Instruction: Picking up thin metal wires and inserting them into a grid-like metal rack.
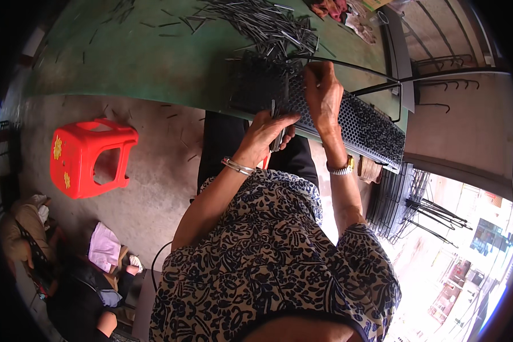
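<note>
My left hand (265,135) is closed around a small bundle of thin dark metal rods (276,139) at the table's near edge. My right hand (323,97) is pinched over a long perforated board (354,126), to the right of the left hand. Whatever sits between its fingertips is too small to make out. Dark pins fill many holes at the board's right end, while bare holes show in its middle. Just beyond the board's left part, a loose heap of thin dark rods (262,25) spreads over the green tabletop (137,62).
A black metal bar frame (400,82) stands over the board's right side. Crumpled cloths (347,17) lie at the far right. On the floor to the left is a red plastic stool (85,159). Black wire racks (389,199) stand at right. Other people (80,290) sit at lower left.
</note>
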